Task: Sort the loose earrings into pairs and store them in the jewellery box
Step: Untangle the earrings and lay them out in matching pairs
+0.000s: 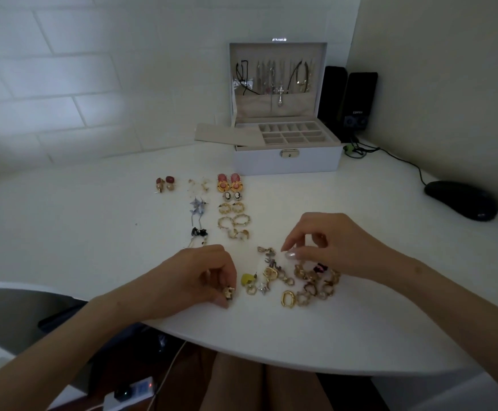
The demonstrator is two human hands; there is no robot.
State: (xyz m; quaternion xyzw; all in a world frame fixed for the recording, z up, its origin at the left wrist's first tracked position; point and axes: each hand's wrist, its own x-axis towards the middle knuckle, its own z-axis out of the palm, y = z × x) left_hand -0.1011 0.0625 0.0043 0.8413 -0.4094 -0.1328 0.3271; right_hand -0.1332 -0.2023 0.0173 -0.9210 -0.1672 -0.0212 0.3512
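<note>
Sorts earrings on a white counter (64,218), with the jewellery box (286,161) open at the back.
Pinches a small gold earring (229,292) in the curled fingers of the left hand (206,277), low on the counter just left of the loose pile (304,281). Holds the right hand (327,244) over the pile's far edge, fingers bent down, thumb and forefinger close together; cannot tell whether anything is gripped. Keeps sorted pairs (233,203) in rows between pile and box. Shows the box lid upright with necklaces (274,78) hanging inside, speakers (351,99) and a mouse (461,200) to the right.
</note>
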